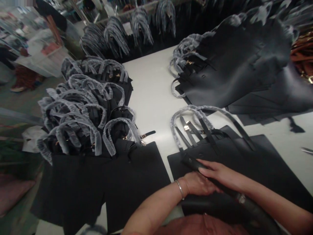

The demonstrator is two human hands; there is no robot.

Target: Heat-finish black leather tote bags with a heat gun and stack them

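Watching head view: black strap [193, 162] lies across flat bag [264, 156] at near edge of table [151, 98]. Right hand [218, 174] has fingers flat, pressing strap. Left hand [198, 184] curled, grip hidden, can't tell. Strap looks light and floppy; pinch near its end.

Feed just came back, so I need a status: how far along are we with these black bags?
Likely done: the left pile and the far pile, their handles wrapped. In hand: the front bag, flat on the table. The left hand grips its strap and the right hand lies flat on it. Left: this bag; no untouched stock shows.
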